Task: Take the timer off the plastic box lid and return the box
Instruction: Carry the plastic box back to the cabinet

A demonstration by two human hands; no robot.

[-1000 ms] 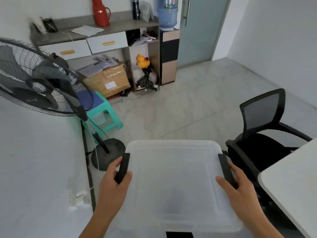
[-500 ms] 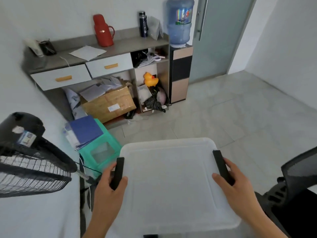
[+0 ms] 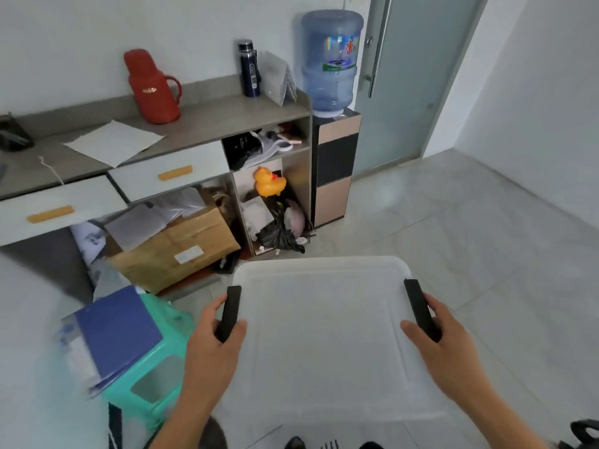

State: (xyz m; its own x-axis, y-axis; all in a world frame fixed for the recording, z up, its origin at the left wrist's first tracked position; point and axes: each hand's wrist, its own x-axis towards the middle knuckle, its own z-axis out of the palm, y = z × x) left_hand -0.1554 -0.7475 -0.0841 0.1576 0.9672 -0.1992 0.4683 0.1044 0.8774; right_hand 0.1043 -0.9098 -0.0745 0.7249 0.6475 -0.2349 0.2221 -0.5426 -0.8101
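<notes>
Translucent plastic box [image 3: 324, 338] is carried at my waist, left hand [image 3: 210, 348] and right hand [image 3: 444, 341] each clamped on a black side latch. No readable writing on its lid. Open tiled floor [image 3: 470, 254] lies ahead-right; a green stool [image 3: 155, 377] crowds the left edge.

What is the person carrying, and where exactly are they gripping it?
A translucent plastic box, carried with both hands: the left hand grips its left black latch, and the right hand its right black latch.

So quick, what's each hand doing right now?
Left hand: closed on the left black latch handle of the translucent plastic box.
Right hand: closed on the right black latch handle.
</notes>
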